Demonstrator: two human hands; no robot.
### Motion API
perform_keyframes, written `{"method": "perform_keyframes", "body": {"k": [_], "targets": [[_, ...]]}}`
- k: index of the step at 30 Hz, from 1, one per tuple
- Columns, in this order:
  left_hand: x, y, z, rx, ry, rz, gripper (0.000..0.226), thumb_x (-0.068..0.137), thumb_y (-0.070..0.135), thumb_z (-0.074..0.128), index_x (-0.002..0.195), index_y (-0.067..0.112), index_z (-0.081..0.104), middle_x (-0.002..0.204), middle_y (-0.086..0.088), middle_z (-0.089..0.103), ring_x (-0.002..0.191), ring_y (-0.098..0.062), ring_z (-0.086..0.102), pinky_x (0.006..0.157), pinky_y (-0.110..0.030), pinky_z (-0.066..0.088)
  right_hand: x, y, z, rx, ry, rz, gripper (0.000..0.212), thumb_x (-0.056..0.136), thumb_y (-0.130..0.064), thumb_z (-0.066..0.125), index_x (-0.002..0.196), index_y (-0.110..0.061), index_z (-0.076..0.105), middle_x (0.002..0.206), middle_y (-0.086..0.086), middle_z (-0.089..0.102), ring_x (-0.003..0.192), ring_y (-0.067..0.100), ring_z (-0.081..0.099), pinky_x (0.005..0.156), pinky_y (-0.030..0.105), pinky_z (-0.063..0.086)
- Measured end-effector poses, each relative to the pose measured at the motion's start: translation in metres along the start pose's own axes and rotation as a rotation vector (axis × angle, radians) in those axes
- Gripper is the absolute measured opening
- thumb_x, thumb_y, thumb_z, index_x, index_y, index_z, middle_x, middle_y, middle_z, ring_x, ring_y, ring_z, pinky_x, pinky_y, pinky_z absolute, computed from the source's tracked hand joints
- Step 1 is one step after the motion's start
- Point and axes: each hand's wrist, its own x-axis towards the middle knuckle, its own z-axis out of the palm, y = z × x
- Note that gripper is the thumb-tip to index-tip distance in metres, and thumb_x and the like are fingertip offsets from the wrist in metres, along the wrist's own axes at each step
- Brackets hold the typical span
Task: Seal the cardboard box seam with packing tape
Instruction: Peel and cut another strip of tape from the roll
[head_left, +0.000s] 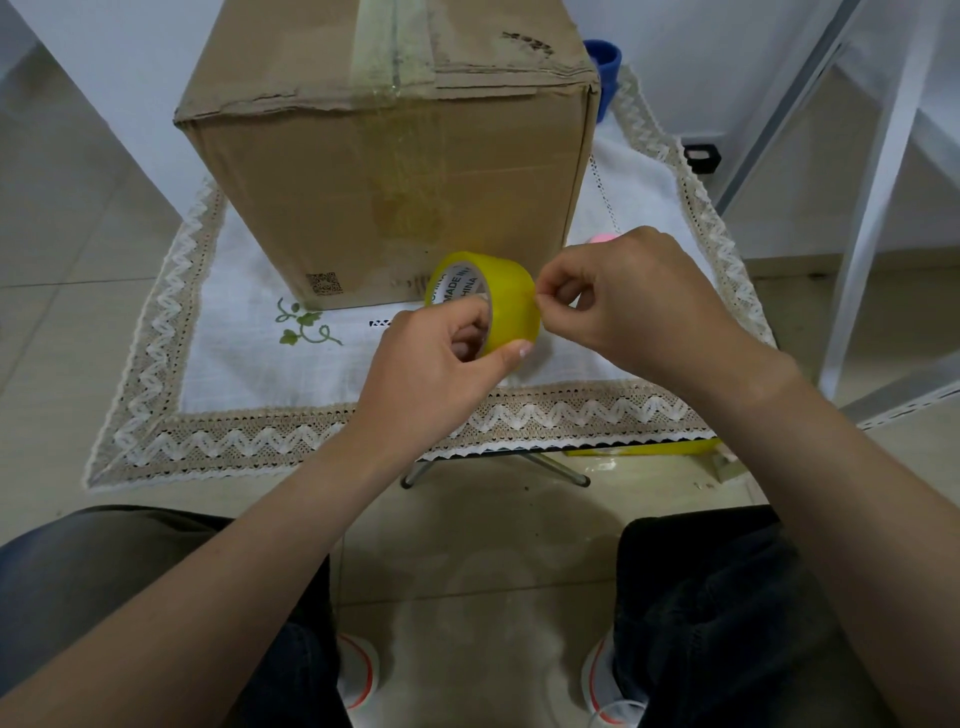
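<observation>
A tall cardboard box (395, 171) stands on a small table covered by a white cloth. Old tape runs along its top seam (392, 47) and down the front face. In front of the box, my left hand (441, 358) grips a yellow roll of packing tape (498, 301), with fingers through its core and thumb under the rim. My right hand (634, 296) pinches at the right side of the roll with thumb and forefinger, at the tape's surface. I cannot see a loose tape end.
The white cloth (234, 364) with a lace border hangs over the table's front edge. A blue cup (605, 67) sits behind the box at the right, and something pink (602, 238) peeks from behind my right hand. White frame legs (872, 208) stand at the right. My knees are below.
</observation>
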Motion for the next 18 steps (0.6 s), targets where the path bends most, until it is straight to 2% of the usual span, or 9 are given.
{"method": "perform_keyframes", "body": {"k": [3, 6, 9, 12, 14, 15, 16, 18], "targets": [[-0.0005, 0.0007, -0.0002, 0.039, 0.007, 0.003, 0.022, 0.085, 0.038, 0.076, 0.085, 0.016, 0.073, 0.072, -0.007, 0.069, 0.073, -0.023, 0.069, 0.072, -0.043, 0.06, -0.0002, -0.0024, 0.0034, -0.025, -0.032, 0.03, 0.007, 0.087, -0.025, 0.069, 0.08, -0.028, 0.069, 0.06, -0.011, 0.063, 0.068, 0.02, 0.06, 0.066, 0.036, 0.054], [-0.0009, 0.0007, 0.0002, 0.064, 0.008, 0.011, 0.027, 0.083, 0.044, 0.074, 0.084, 0.017, 0.072, 0.071, -0.007, 0.07, 0.073, -0.024, 0.07, 0.07, -0.047, 0.06, -0.0003, -0.0056, 0.0053, -0.013, -0.074, 0.093, 0.014, 0.083, -0.028, 0.068, 0.073, -0.03, 0.058, 0.054, -0.014, 0.053, 0.069, 0.017, 0.054, 0.064, 0.032, 0.046], [-0.0029, 0.0041, -0.0001, 0.107, -0.002, 0.027, 0.026, 0.084, 0.044, 0.073, 0.08, 0.018, 0.07, 0.066, -0.004, 0.067, 0.066, -0.02, 0.067, 0.066, -0.046, 0.059, 0.0001, -0.0081, 0.0049, 0.012, -0.128, 0.134, 0.02, 0.08, -0.03, 0.067, 0.067, -0.03, 0.052, 0.052, -0.012, 0.056, 0.068, 0.014, 0.056, 0.064, 0.032, 0.048], [-0.0029, 0.0061, 0.0001, 0.082, 0.024, 0.012, 0.025, 0.087, 0.037, 0.077, 0.071, 0.023, 0.065, 0.057, 0.006, 0.06, 0.054, -0.01, 0.055, 0.056, -0.035, 0.051, 0.0011, -0.008, 0.0007, 0.051, -0.112, 0.139, 0.015, 0.083, -0.035, 0.064, 0.07, -0.033, 0.057, 0.053, -0.017, 0.062, 0.067, 0.009, 0.063, 0.069, 0.037, 0.056], [-0.0017, 0.0056, -0.0006, 0.047, 0.067, -0.025, 0.032, 0.09, 0.033, 0.078, 0.067, 0.02, 0.058, 0.052, 0.008, 0.053, 0.048, -0.012, 0.046, 0.053, -0.028, 0.042, 0.0017, -0.0072, -0.0028, 0.152, -0.038, 0.129, 0.01, 0.089, -0.032, 0.068, 0.079, -0.031, 0.066, 0.053, -0.013, 0.063, 0.061, 0.01, 0.065, 0.067, 0.042, 0.058], [-0.0004, 0.0043, -0.0014, 0.01, 0.081, -0.042, 0.031, 0.09, 0.033, 0.077, 0.071, 0.015, 0.061, 0.054, 0.004, 0.056, 0.051, -0.021, 0.05, 0.053, -0.033, 0.047, 0.0021, -0.0066, -0.0036, 0.215, 0.003, 0.129, 0.007, 0.091, -0.03, 0.07, 0.084, -0.029, 0.069, 0.054, -0.009, 0.064, 0.058, 0.011, 0.065, 0.067, 0.043, 0.059], [0.0002, 0.0043, -0.002, -0.034, 0.089, -0.053, 0.029, 0.091, 0.034, 0.076, 0.079, 0.01, 0.066, 0.062, -0.007, 0.064, 0.058, -0.032, 0.058, 0.057, -0.042, 0.055, 0.0023, -0.0066, -0.004, 0.263, 0.027, 0.13, 0.005, 0.092, -0.032, 0.074, 0.09, -0.028, 0.072, 0.056, -0.008, 0.066, 0.057, 0.009, 0.065, 0.066, 0.042, 0.059], [-0.0004, 0.0064, -0.003, -0.09, 0.102, -0.071, 0.022, 0.092, 0.032, 0.076, 0.092, 0.01, 0.073, 0.078, -0.015, 0.074, 0.076, -0.039, 0.071, 0.071, -0.054, 0.06, 0.0023, -0.0062, -0.0023, 0.294, 0.015, 0.137, 0.018, 0.09, -0.039, 0.079, 0.104, -0.027, 0.076, 0.06, -0.009, 0.07, 0.057, 0.004, 0.065, 0.068, 0.039, 0.06]]}}
